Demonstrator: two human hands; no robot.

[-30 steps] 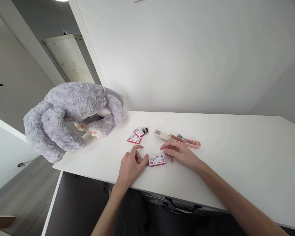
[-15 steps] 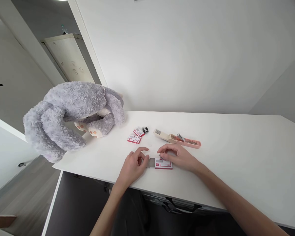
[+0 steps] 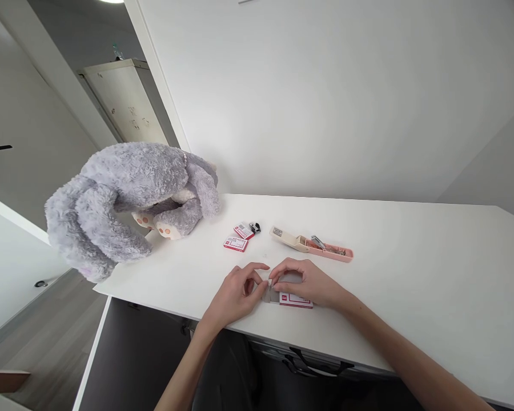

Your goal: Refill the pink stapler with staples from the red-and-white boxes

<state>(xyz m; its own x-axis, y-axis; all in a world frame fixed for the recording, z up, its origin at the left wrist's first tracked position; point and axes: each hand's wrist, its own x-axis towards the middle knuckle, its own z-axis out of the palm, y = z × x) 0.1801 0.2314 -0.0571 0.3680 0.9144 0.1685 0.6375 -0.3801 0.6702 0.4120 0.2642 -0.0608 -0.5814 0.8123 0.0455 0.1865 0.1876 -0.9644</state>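
Observation:
A small white and red staple box (image 3: 297, 301) lies near the front edge of the desk, its grey inner tray (image 3: 274, 296) drawn out to the left. My left hand (image 3: 239, 290) is at the tray's left end, thumb against it and index finger stretched above. My right hand (image 3: 305, 279) arches over the box, thumb and fingertips pinched on a small grey metallic piece that looks like a strip of staples, mostly hidden. Behind my hands lies an opened cream and pink stapler (image 3: 328, 250), its metal part raised.
Two more white and red boxes (image 3: 235, 244) lie at the back left, beside a small black and silver staple remover (image 3: 255, 228). A large grey plush toy (image 3: 132, 177) sits on the desk's left end. A white wall (image 3: 325, 103) rises behind the desk (image 3: 411, 274).
My right hand has shifted with the small metallic piece from above the box to the tray's opening, nearer my left hand. The box sits slightly farther right and closer to me.

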